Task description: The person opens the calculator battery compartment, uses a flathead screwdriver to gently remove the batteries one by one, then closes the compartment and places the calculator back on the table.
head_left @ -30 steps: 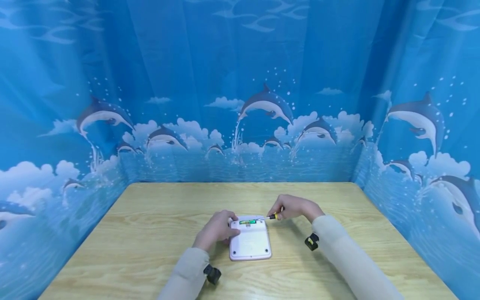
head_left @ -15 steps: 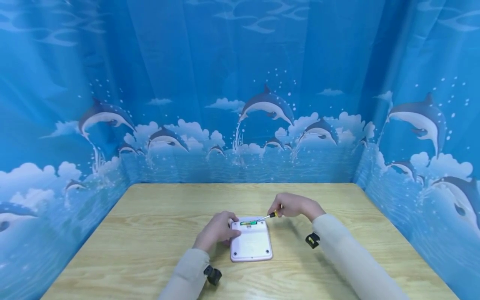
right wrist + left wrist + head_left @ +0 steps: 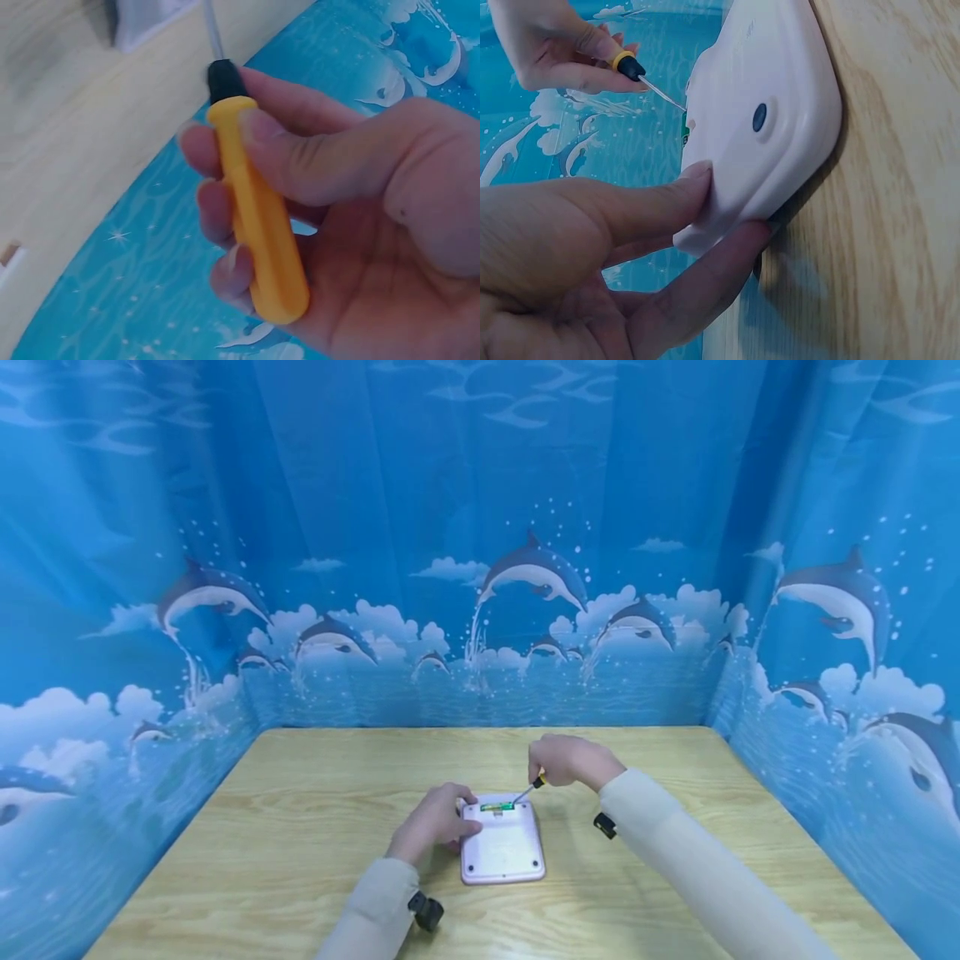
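Note:
A white flat device [image 3: 502, 847], calculator-like, lies underside up on the table, with small dark feet at its corners. Near its far edge a green battery [image 3: 495, 807] sits in an uncovered slot. My left hand [image 3: 435, 818] grips the device's left side, thumb on top and a finger at the edge. In my right hand [image 3: 572, 760] is a screwdriver [image 3: 262, 217] with a yellow handle and black collar, the fingers curled round it. Its shaft slants down to the right end of the battery; whether the tip touches the battery or the slot wall cannot be told.
The wooden table [image 3: 337, 777] extends around the device on all sides. Behind and beside it hangs a blue curtain [image 3: 450, 527] printed with dolphins. A pale object [image 3: 11, 274] is cut off at the left edge of the right wrist view.
My right hand has moved up and slightly left, so the screwdriver stands steeper, with its tip still at the battery's right end. The left hand and device have stayed in place.

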{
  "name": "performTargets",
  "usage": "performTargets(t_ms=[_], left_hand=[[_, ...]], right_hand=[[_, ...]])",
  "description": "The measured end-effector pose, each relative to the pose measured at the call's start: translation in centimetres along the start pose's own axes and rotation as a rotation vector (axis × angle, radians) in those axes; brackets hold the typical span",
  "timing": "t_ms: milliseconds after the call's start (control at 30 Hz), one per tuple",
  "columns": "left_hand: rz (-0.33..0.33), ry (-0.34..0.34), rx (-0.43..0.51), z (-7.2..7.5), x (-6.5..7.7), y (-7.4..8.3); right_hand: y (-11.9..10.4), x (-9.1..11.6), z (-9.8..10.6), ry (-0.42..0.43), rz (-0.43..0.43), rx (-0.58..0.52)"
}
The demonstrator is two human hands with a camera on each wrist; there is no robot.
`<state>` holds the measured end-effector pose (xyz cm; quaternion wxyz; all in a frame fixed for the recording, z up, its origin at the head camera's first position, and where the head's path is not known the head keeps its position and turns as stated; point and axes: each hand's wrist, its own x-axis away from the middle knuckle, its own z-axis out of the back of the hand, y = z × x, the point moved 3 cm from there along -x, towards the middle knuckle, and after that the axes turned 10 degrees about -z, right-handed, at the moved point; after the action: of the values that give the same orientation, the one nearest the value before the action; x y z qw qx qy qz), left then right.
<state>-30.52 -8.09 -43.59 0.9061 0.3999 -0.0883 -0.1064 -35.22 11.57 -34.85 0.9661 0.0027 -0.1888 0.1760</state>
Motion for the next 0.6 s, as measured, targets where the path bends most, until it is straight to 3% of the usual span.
performTargets(t_ms=[333, 600], left_hand=[[-0.012, -0.010, -0.018, 0.0, -0.1, 0.0], [-0.007, -0.008, -0.022, 0.1, -0.1, 0.0]], right_hand=[[-1.5, 0.0, 0.5, 0.009, -0.097, 0.092], [-2.6, -0.1, 0.5, 0.026, -0.108, 0.153]])
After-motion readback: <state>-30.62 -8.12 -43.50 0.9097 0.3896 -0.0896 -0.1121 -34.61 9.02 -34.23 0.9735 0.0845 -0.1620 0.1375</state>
